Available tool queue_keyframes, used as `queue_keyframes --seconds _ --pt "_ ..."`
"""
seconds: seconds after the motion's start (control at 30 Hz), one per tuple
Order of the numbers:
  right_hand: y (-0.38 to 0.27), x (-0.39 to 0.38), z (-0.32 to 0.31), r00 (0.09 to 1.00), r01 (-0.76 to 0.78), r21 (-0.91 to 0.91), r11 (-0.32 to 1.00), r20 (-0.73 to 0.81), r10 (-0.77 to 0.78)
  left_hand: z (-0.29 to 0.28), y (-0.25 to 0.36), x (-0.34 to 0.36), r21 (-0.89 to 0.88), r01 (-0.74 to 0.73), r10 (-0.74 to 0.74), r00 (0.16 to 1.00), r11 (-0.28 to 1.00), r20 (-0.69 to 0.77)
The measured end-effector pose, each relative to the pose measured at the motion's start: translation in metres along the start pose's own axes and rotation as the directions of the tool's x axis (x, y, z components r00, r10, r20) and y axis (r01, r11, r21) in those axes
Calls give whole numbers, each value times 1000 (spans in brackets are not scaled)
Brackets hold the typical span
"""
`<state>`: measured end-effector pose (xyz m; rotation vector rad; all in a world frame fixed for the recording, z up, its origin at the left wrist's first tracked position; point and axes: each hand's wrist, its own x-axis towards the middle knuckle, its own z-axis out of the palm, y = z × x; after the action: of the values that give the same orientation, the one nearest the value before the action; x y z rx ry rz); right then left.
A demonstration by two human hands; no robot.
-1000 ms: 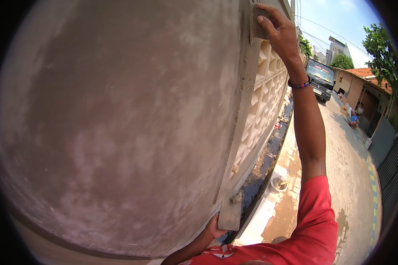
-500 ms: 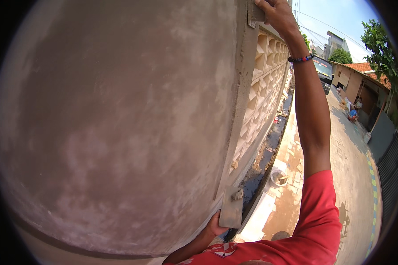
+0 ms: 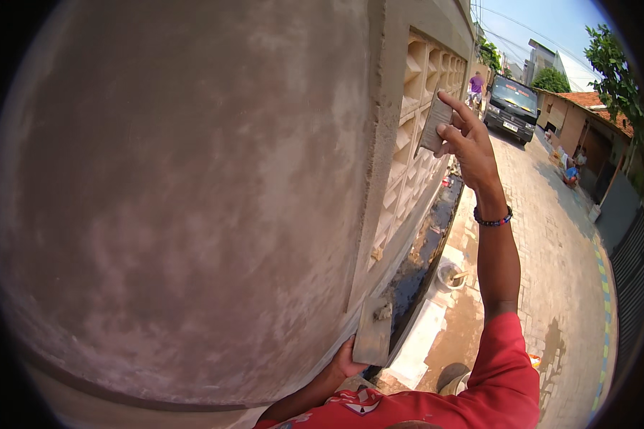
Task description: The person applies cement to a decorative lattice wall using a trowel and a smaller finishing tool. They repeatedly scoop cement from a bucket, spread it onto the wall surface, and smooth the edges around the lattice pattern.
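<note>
A flat rectangular trowel is gripped by my right hand, index finger stretched along it. It is apart from the wall corner, in front of the cream ventilation blocks. Low beside the wall, my left hand grips a rectangular mortar board by its side; a small lump of mortar sits near its upper end. The big grey plastered wall fills the left, with lighter patches. Its raised, rough corner edge runs down next to the blocks.
Below the blocks runs a drainage channel with dark water. A bucket with a stick-like handle stands beside it. On the paved lane, a dark vehicle faces me; a person in purple is near it. People are at the right-hand house.
My right hand and the trowel have come down and away from the upper wall corner. The left hand with the mortar board has stayed nearly in place. More of the vehicle shows.
</note>
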<state>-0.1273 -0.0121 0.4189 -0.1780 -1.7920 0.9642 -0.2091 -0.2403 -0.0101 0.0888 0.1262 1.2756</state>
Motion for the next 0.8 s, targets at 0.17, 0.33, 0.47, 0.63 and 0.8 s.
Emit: queue_keyframes --seconds 0.17,0.33,0.47,0.63,0.8 --pt "-80 43 21 936 233 -715 659 -20 -353 1 -2 1 -135 10 6 993 991 117" --pt "-126 92 41 819 247 -952 180 106 -564 10 1 8 -155 37 -6 981 987 195" --pt "-169 107 81 918 118 -952 282 -3 -396 7 -3 13 -154 46 -14 979 987 202" --pt "-157 121 103 968 10 -967 254 -55 -245 -15 -9 19 -172 87 -61 987 981 151" --pt "-88 89 97 944 92 -995 47 72 -322 -14 -7 18 -197 161 -120 971 967 205"
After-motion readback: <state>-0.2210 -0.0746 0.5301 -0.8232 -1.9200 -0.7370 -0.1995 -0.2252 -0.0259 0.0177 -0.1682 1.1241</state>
